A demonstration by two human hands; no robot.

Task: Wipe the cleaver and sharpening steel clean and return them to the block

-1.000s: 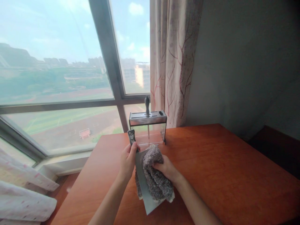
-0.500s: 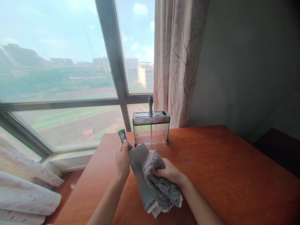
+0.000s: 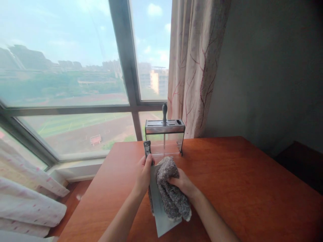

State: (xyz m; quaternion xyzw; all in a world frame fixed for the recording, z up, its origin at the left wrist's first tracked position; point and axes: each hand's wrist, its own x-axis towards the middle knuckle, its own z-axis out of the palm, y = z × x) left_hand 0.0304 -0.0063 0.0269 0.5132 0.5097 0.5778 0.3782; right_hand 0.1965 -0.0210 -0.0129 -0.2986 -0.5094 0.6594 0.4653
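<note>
Left hand (image 3: 143,174) closed around the dark handle of a broad steel cleaver with a flat grey rectangular blade (image 3: 161,215), handle end poking up above the fist, blade slanting down and toward the camera over the reddish-brown wooden table (image 3: 239,188). Whether the blade's lower corner touches the tabletop cannot be told. Right hand (image 3: 183,184) gripping a shaggy grey-and-white knitted cloth (image 3: 171,191), bunched and pressed flat against the upper face of the blade, wrapped over the blade's far edge with a fold hanging down on the left side too. Fingers of the right hand buried in the cloth near its upper part, thumb side toward the blade. Cloth covering most of the blade's middle; only the lower corner and a strip near the handle showing bare metal. Both hands close together, just beside each other, near the table's far-left part. Just behind them, at the table's far edge, a clear-walled knife block with a brushed metal slotted top (image 3: 165,127), standing upright, one black rounded handle (image 3: 164,110) sticking up out of a slot. Behind the block, a large window with grey frame (image 3: 126,67) giving onto fields and distant buildings. To the right of the window, a pale curtain printed with dark red branch patterns (image 3: 196,67), hanging down to the table's far edge beside a plain grey wall (image 3: 272,67). At lower left, white fabric with pink specks (image 3: 30,205).
</note>
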